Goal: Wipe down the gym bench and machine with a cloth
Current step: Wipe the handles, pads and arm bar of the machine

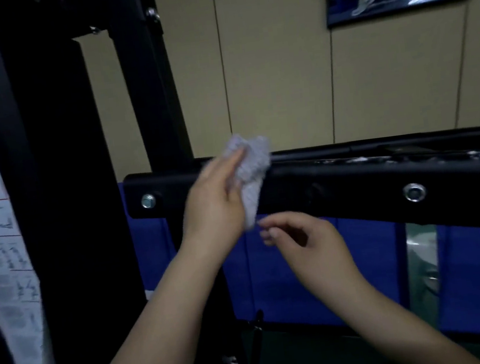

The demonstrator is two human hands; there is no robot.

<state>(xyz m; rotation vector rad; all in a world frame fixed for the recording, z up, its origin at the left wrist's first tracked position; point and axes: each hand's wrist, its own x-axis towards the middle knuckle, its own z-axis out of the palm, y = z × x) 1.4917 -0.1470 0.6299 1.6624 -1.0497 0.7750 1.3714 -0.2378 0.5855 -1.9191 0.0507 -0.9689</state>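
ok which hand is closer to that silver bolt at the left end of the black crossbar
Left. The left hand, holding the cloth, is just right of the silver bolt on the black crossbar. The right hand hangs lower and farther right, below the bar.

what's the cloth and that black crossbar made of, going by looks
Cloth: soft woven or knitted fabric, pale grey, matte; it bunches and droops from the left hand. Crossbar: probably painted metal, black with a slight sheen, flat-faced, fixed with shiny bolts.
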